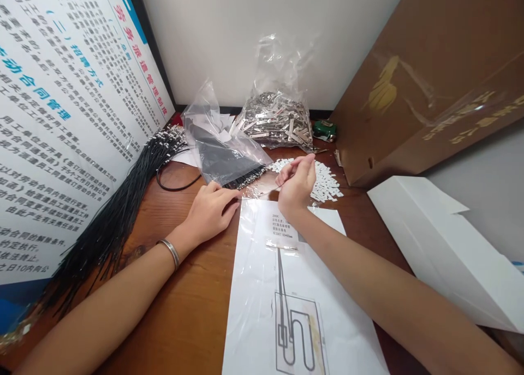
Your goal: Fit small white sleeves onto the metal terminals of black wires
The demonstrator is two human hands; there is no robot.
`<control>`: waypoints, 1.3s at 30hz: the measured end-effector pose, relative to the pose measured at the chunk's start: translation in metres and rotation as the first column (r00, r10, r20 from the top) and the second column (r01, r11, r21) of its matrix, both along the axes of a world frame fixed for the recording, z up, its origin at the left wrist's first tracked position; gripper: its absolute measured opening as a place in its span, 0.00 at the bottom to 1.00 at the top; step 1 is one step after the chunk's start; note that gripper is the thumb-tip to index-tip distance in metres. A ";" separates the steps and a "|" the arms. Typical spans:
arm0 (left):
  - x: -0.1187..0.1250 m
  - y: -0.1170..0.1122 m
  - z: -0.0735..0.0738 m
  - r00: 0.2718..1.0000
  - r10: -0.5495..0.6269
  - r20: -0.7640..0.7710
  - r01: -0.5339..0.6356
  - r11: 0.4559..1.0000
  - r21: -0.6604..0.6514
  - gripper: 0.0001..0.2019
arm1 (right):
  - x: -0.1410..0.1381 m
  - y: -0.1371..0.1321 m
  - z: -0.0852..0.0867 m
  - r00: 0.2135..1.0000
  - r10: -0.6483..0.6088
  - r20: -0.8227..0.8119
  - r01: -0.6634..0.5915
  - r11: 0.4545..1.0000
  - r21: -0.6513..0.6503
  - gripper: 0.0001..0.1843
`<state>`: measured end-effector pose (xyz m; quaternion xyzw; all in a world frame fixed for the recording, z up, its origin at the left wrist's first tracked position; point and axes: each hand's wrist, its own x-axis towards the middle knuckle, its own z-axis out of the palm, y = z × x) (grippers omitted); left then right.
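My left hand [210, 211] rests on the wooden table [184, 309], fingers curled, its tips pinching the end of a thin black cord [245, 176] that comes out of a clear plastic bag [216, 140]. My right hand [297, 181] is raised just beside it, fingers pinched together over a pile of small white pieces [325, 181]; what it holds is too small to make out. A plastic sleeve with a printed sheet [295, 287] lies under my right forearm.
A long bundle of black cords [118, 211] lies along the printed board [61, 118] on the left. A clear bag of metal clips [278, 118] stands at the back. A brown cardboard box [429, 80] and white paper [446, 244] fill the right side.
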<state>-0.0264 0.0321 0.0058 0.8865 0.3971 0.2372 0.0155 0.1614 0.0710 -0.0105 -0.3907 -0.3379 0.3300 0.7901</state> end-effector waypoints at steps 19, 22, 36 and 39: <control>0.001 0.000 0.000 0.957 0.009 0.289 -0.031 0.997 0.070 0.14 | -0.022 -0.027 -0.004 0.833 0.343 0.434 -0.385 0.923 0.012 0.21; 0.000 0.001 -0.003 0.968 0.061 0.242 -0.080 0.995 0.067 0.12 | -0.022 -0.023 0.001 0.957 0.195 0.214 -0.204 0.979 0.021 0.22; 0.003 -0.001 0.003 0.876 0.089 0.473 -0.178 0.973 0.148 0.03 | -0.009 -0.005 0.004 0.995 -0.003 -0.100 -0.011 0.990 -0.141 0.21; 0.003 -0.002 0.004 0.861 0.072 0.504 -0.172 0.973 0.153 0.03 | -0.008 -0.004 0.003 0.994 -0.001 -0.110 -0.016 0.988 -0.152 0.21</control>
